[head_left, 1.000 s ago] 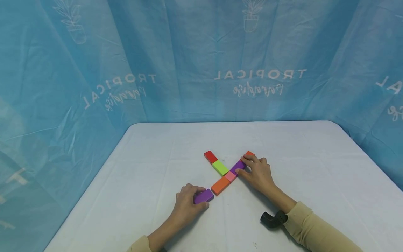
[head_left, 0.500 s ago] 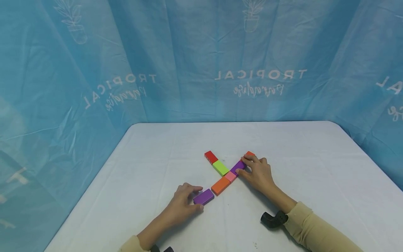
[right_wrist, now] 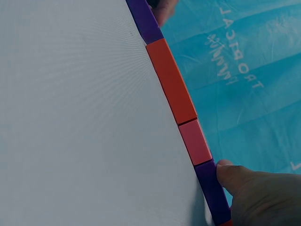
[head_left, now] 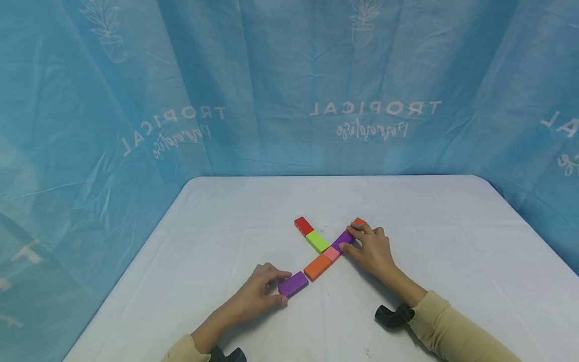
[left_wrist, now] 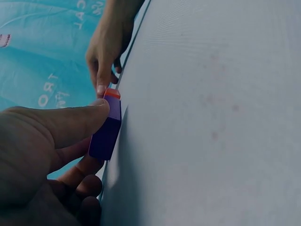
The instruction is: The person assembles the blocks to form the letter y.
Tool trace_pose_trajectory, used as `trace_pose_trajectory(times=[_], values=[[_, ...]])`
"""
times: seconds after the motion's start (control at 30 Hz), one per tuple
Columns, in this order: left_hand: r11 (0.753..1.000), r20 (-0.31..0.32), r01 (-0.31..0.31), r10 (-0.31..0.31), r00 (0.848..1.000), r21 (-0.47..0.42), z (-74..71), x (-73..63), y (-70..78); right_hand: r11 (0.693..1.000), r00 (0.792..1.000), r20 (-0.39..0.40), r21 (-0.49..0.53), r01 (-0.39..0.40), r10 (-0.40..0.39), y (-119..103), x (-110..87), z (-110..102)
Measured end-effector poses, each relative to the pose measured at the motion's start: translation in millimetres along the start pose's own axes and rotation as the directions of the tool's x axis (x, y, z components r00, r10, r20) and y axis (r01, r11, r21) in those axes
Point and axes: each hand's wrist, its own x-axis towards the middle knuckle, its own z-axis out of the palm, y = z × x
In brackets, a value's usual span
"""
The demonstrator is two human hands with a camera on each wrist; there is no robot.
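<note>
My left hand (head_left: 257, 295) pinches the left end of a purple block (head_left: 293, 284) between thumb and fingers; in the left wrist view the thumb (left_wrist: 84, 121) lies along its side. Just beyond that block's right end starts a slanting row: an orange block (head_left: 317, 267), a short pink block (head_left: 332, 254), a second purple block (head_left: 342, 241) and a far orange-red block (head_left: 359, 220). My right hand (head_left: 373, 250) holds the far part of the row, its thumb against the second purple block and its fingers covering part of the orange-red one.
A lime green block (head_left: 318, 241) and a red block (head_left: 303, 226) form a branch running up and left from the row. All lie on a white-covered table (head_left: 226, 226). A blue printed curtain (head_left: 280, 75) hangs behind and beside it. Black wrist straps (head_left: 393, 317) show at the sleeves.
My left hand loosened from the purple block and drew back left, and its fingertips are now at the block's left end. The blocks and my right hand have stayed in place.
</note>
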Motion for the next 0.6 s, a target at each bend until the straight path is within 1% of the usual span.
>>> trace_pose_trajectory(times=[0.27, 0.47, 0.6], values=[[0.999, -0.022, -0.029, 0.03, 0.999, 0.027, 1.2, 0.3, 1.1, 1.0, 1.0, -0.004, 0.006, 0.0, 0.0, -0.2, -0.1, -0.1], [0.999, -0.022, -0.015, 0.016, 1.0, 0.032, 2.7, 1.7, 2.9, 1.0, 1.0, -0.002, 0.005, -0.007, 0.007, 0.5, 0.3, 1.4], [0.999, -0.029, -0.022, 0.023, 0.999, 0.038, 3.5, 2.2, 3.0, 1.0, 1.0, 0.001, 0.004, -0.01, 0.01, 0.5, 0.7, 1.5]])
